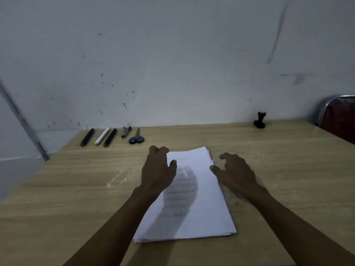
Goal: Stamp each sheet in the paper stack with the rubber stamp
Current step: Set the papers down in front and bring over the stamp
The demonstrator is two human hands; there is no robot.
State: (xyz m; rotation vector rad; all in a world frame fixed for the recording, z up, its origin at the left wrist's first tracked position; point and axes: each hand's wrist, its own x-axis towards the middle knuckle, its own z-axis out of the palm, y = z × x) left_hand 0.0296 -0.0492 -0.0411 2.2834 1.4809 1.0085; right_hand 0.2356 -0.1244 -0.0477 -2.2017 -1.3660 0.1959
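Paper stack (194, 198) lies flat near the front edge of the wooden table (278, 169), roughly mid-width, long side running front to back and skewed a little; sheet edges fan slightly at the far right corner. Top sheet shows faint printed lines, too blurred to read.

Left hand (158, 169) is over the far left corner of the stack, fingers loosely bent, thumb lying on the top sheet; holds nothing. Its shadow falls across the middle of the page. Right hand (235, 172) is just beside the stack's right edge, fingers spread and slightly curled, thumb tip touching or nearly touching the paper edge, can't tell which. Nothing held. Hands are apart, one on each side of the stack's far end.

Rubber stamp (260, 120), dark base with a reddish knob, stands upright at the back edge of the table toward the right corner, well apart from the stack and both hands.

Along the back edge toward the left: black marker (87, 137), white marker with yellow end (101, 136), another black marker (110, 137), a small stapler-like tool (125, 131), blue-handled scissors (136, 138), laid side by side. Dark red chair with metal frame (338, 120) beyond the right edge. Stained white wall (172, 64) behind.
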